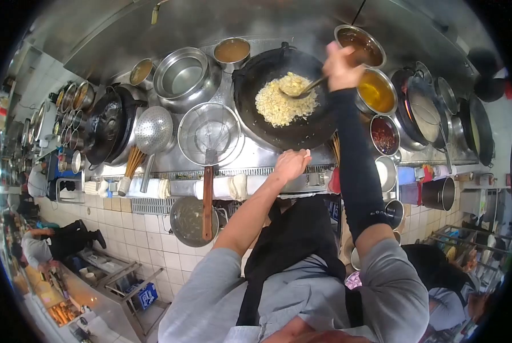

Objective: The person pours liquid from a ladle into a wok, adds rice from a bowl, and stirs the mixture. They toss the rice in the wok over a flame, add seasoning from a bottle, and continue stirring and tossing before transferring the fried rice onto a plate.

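Note:
A large black wok (250,123) sits on the range in front of me, with fried rice (282,108) mixed with yellow egg-like bits in it. My right hand (343,70), blurred a little, is closed round the handle of a ladle (295,87). The ladle's bowl rests in the upper part of the rice and holds some of it. At the wok's near edge, my left hand (292,166) is closed on the rim, its fingertips partly hidden. Close to my right forearm stand a metal pot of yellow oil (376,91) and a bowl of dark red chili sauce (385,135).
A wire strainer (210,128) lies left of the wok, beside a perforated skimmer (153,130) and a steel pot (181,74). Further woks (104,126) stand left and right. Folded white towels (233,186) line the front rail. Other people (38,246) are at both sides.

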Demonstrator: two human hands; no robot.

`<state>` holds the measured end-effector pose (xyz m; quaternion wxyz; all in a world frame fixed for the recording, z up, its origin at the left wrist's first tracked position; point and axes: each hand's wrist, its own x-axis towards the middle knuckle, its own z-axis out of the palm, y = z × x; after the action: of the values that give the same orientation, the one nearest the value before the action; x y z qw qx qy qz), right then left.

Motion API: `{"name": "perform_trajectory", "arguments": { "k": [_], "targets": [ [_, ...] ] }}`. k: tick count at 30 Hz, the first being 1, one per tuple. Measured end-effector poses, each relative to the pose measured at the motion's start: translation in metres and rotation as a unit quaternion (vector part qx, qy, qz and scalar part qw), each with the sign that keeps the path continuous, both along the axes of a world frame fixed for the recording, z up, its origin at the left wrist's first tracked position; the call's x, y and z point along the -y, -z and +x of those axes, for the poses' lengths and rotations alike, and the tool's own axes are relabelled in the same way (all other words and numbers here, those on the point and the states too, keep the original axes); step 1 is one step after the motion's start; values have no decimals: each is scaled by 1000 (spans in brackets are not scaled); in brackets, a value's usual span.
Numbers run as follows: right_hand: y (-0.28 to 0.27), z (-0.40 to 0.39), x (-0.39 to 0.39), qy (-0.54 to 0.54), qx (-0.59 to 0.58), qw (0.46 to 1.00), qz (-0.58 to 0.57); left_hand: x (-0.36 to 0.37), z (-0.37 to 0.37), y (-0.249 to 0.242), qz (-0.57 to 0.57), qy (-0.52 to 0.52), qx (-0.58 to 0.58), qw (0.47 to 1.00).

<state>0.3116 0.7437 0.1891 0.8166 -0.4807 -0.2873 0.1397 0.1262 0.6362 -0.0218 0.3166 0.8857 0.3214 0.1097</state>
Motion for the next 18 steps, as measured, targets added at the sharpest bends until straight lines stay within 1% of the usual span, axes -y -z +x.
{"name": "perform_trajectory", "arguments": {
  "k": [1, 2, 3, 4, 5, 6, 7, 8, 10, 11, 12, 14, 15, 18],
  "targets": [
    [42, 1, -5, -48, 63, 995, -57, 2, 1, 1, -7, 0, -12, 1000],
    [64, 6, -13, -98, 125, 981, -111, 1, 1, 2, -12, -1, -23, 1000],
    [48, 16, -28, -117, 112, 979, -126, -14, 10, 1, 0, -4, -22, 1000],
    [34, 24, -29, -134, 89, 975, -153, -14, 10, 6, 0, -3, -30, 1000],
    [22, 32, -30, -135, 22, 981, -138, 2, 4, 13, -8, 3, -41, 999],
    [12, 40, -31, -106, -13, 988, -109, -1, 6, 15, -3, 0, -37, 999],
    [6, 53, -25, -70, 0, 996, -52, -4, 7, 15, 5, -6, -29, 1000],
    [14, 56, -10, -35, 4, 999, -7, 3, 4, 18, -1, -11, -28, 1000],
    [55, 46, -12, 58, -7, 997, -43, 1, 6, 14, -8, -16, -38, 999],
    [71, 40, -4, -88, 23, 995, -30, 8, 3, 15, -10, -14, -38, 999],
    [57, 35, -7, -166, 17, 985, -40, 4, 6, 13, -5, -16, -33, 999],
    [27, 39, -33, -158, -33, 983, -90, 13, 5, 19, 10, -21, -17, 1000],
    [13, 31, -36, -124, -38, 988, -80, 7, 7, 20, 25, -22, -6, 999],
    [13, 0, -16, -5, 54, 998, -15, 7, 8, 19, 23, -28, 16, 999]
  ]
}}
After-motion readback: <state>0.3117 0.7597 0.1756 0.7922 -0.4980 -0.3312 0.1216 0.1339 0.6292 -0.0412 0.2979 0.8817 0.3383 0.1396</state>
